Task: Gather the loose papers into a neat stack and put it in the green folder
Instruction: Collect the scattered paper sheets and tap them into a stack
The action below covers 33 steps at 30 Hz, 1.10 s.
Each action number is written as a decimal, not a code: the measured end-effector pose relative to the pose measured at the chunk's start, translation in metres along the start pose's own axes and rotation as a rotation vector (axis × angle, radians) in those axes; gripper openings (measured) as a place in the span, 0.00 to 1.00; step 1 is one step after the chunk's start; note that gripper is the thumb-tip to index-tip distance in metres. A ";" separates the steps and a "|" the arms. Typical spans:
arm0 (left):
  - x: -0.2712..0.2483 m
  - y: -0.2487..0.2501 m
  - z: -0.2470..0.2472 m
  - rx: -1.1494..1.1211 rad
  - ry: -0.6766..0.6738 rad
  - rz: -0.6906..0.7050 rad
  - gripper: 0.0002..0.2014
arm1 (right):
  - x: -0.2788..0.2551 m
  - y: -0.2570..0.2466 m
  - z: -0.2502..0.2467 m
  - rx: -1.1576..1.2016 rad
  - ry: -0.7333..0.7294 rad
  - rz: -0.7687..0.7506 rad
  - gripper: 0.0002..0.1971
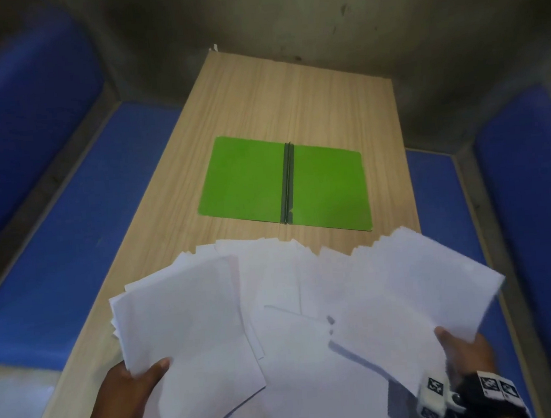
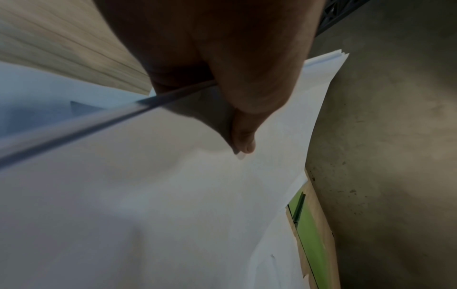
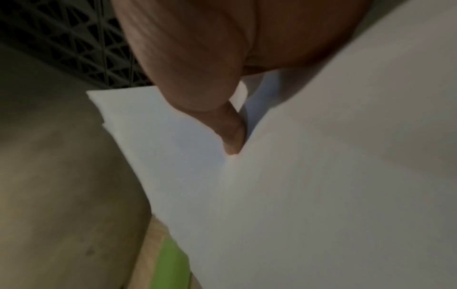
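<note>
A green folder (image 1: 283,183) lies open and flat in the middle of the wooden table (image 1: 291,100), its dark spine running down the centre. Nearer to me, several white papers (image 1: 292,307) fan out unevenly over the table's near end. My left hand (image 1: 133,384) grips the near edge of the left bunch of papers (image 2: 173,195), thumb on top. My right hand (image 1: 459,349) pinches the right bunch of papers (image 3: 321,195) at its near corner, thumb on top. A strip of the green folder (image 2: 311,234) shows past the sheets in the left wrist view, and the folder (image 3: 170,266) also peeks out in the right wrist view.
Blue padded panels (image 1: 69,227) flank the table on the left and right (image 1: 535,219). A grey concrete wall (image 1: 317,21) stands behind the table's far edge. Bare wood lies between the folder and the far edge.
</note>
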<state>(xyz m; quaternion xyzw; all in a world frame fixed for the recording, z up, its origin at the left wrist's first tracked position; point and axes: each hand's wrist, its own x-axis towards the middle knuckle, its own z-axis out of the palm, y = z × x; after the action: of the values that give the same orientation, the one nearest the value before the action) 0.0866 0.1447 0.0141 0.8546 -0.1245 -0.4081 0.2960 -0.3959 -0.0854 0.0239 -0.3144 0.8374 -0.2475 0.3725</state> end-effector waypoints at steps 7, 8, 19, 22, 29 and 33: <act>0.003 -0.005 0.001 0.004 -0.023 0.010 0.15 | -0.006 -0.005 -0.041 0.295 0.105 0.170 0.33; 0.003 -0.006 0.001 0.001 -0.020 0.013 0.15 | -0.008 -0.009 -0.045 0.298 0.073 0.166 0.37; 0.002 -0.020 -0.007 -0.043 0.029 0.010 0.11 | -0.050 -0.073 0.055 -0.109 -0.578 -0.463 0.19; 0.002 -0.024 -0.011 -0.014 0.068 0.015 0.13 | -0.057 -0.065 0.100 -0.686 -0.688 -0.588 0.18; 0.005 -0.035 -0.015 -0.007 0.101 0.029 0.14 | -0.067 -0.042 0.155 -1.062 -0.730 -0.615 0.41; 0.006 -0.038 -0.017 -0.046 0.096 0.022 0.13 | -0.065 -0.037 0.155 -1.046 -0.779 -0.563 0.41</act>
<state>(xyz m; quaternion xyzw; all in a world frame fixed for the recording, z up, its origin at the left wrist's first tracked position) 0.1022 0.1792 -0.0049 0.8648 -0.1103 -0.3659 0.3256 -0.2284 -0.0924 -0.0149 -0.7221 0.5392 0.2307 0.3670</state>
